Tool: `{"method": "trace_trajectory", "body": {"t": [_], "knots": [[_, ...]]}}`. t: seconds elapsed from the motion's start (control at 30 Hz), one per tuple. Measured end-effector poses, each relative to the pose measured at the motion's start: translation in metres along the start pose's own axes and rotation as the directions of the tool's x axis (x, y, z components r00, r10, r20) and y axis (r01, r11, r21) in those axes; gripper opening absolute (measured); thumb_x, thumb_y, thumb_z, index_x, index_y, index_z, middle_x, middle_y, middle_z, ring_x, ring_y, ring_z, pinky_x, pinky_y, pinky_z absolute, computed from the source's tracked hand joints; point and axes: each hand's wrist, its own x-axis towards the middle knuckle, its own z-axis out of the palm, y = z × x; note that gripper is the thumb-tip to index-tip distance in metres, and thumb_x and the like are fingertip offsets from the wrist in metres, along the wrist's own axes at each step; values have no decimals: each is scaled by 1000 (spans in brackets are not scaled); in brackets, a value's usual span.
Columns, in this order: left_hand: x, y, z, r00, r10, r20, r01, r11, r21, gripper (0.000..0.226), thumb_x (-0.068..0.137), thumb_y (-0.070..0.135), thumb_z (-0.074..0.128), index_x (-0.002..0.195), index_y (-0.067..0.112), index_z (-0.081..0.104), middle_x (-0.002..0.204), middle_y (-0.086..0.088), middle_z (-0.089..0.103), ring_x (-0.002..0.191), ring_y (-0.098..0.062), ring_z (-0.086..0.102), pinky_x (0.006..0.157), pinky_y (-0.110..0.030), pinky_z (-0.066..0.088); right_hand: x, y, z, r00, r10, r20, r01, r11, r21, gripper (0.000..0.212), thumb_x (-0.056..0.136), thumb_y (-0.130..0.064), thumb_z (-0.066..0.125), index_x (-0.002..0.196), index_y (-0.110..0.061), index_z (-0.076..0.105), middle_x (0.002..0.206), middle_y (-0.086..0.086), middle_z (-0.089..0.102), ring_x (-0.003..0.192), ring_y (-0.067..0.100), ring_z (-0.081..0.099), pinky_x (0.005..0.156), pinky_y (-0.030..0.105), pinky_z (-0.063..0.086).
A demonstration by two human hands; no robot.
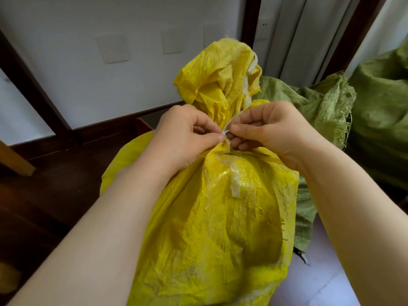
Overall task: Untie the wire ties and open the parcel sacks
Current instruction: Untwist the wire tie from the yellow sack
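A full yellow woven sack (pixel 220 217) stands in front of me, its neck gathered and its loose top flopping upward. A thin white wire tie (pixel 226 131) wraps the neck. My left hand (pixel 185 138) pinches the neck and the tie from the left with thumb and forefinger. From the right, my right hand (pixel 267 129) pinches the tie's loop between thumb and fingers. Both hands touch at the knot. Old clear tape strips run down the sack's front.
Green woven sacks (pixel 326 102) lie slumped behind and to the right, one more (pixel 384 102) at the far right. A white wall panel with dark wood trim (pixel 123 120) stands behind. Dark wooden floor lies left, paler floor at the lower right.
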Motion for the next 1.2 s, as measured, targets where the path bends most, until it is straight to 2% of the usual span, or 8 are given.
{"method": "trace_trajectory", "body": {"t": [0.07, 0.2, 0.33, 0.4, 0.67, 0.8, 0.97, 1.2], "knots": [[0, 0, 5, 999, 26, -28, -25, 999, 26, 11, 72, 18, 78, 82, 13, 75, 78, 8, 54, 80, -11, 56, 79, -22, 43, -2, -7, 5, 996, -80, -44, 65, 957, -282, 16, 86, -5, 63, 74, -13, 69, 65, 5, 70, 65, 19, 69, 68, 31, 59], [1, -1, 6, 999, 32, -37, -30, 998, 56, 16, 73, 20, 77, 86, 11, 74, 98, -6, 61, 95, -19, 57, 86, -27, 41, -6, -19, 19, 939, -343, -8, 207, 586, -783, 13, 86, -12, 58, 80, -16, 69, 80, 5, 69, 82, 24, 65, 76, 39, 53], [1, -3, 4, 999, 20, -41, -21, 1000, -4, 11, 72, 21, 78, 83, 20, 74, 93, -4, 61, 93, -17, 58, 88, -30, 43, -7, -18, 6, 998, -55, -30, 45, 960, -278, 11, 81, -7, 70, 71, -13, 72, 64, 10, 71, 63, 19, 70, 62, 27, 60], [1, -2, 5, 999, 16, -36, -16, 1000, -12, 11, 73, 22, 77, 84, 19, 75, 94, -4, 61, 92, -16, 58, 87, -29, 44, -6, -15, -1, 999, 35, -28, -38, 993, -111, 8, 77, -9, 73, 70, -11, 73, 62, 11, 71, 59, 17, 70, 55, 20, 57], [3, 0, 8, 998, -6, -58, 4, 1000, -19, 10, 73, 20, 77, 79, 26, 72, 100, -6, 63, 97, -17, 58, 88, -27, 43, -4, -13, 14, 966, -254, -57, 171, 784, -597, 23, 85, -12, 64, 64, -20, 68, 61, 0, 68, 65, 21, 69, 72, 42, 57], [3, -2, 8, 998, -27, -57, 24, 998, -56, 8, 72, 21, 78, 74, 26, 71, 95, -2, 61, 96, -15, 59, 90, -30, 45, -3, -8, 6, 993, -55, -100, 35, 980, -195, 10, 83, -13, 69, 73, -11, 72, 60, 4, 70, 62, 19, 69, 63, 30, 60], [3, -1, 12, 998, -16, -54, 14, 999, -42, 11, 73, 22, 78, 82, 18, 75, 95, -2, 60, 97, -18, 59, 91, -33, 45, -3, -5, -5, 992, 106, -62, -104, 994, 42, 7, 81, -8, 70, 78, -2, 71, 62, 7, 72, 57, 14, 70, 51, 19, 55], [3, 0, 13, 997, 5, -72, -8, 999, -43, 9, 73, 19, 78, 80, 18, 73, 94, -1, 56, 96, -16, 57, 87, -25, 43, 0, -5, 10, 982, -143, -120, 90, 926, -366, 21, 86, -12, 65, 66, -13, 68, 60, 6, 68, 60, 23, 69, 70, 41, 60]]}}
